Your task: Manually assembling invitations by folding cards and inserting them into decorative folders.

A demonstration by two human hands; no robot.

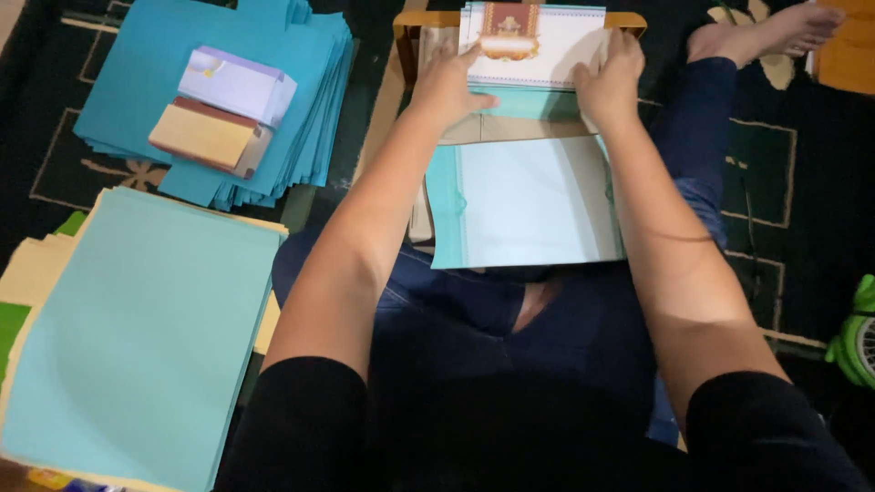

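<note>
Both hands sit at twelve o'clock in the view, gripping a white printed card (538, 46) with an ornate red-and-gold emblem at its top edge. The left hand (448, 84) pinches the card's left edge, thumb lying across its lower corner; the right hand (609, 77) clasps the right edge, fingers curled over it. The card rests on a wooden stand (412, 36) whose tan frame shows at either side. Just below the hands, toward six o'clock, a pale teal folded sheet (529, 200) lies open on the person's lap. At ten o'clock a fanned stack of darker blue envelopes (301, 91) carries two small card bundles (223, 114), one lavender, one tan. At eight o'clock lies a large pile of light teal paper (137, 337). A bare foot (775, 32) shows at one o'clock.
</note>
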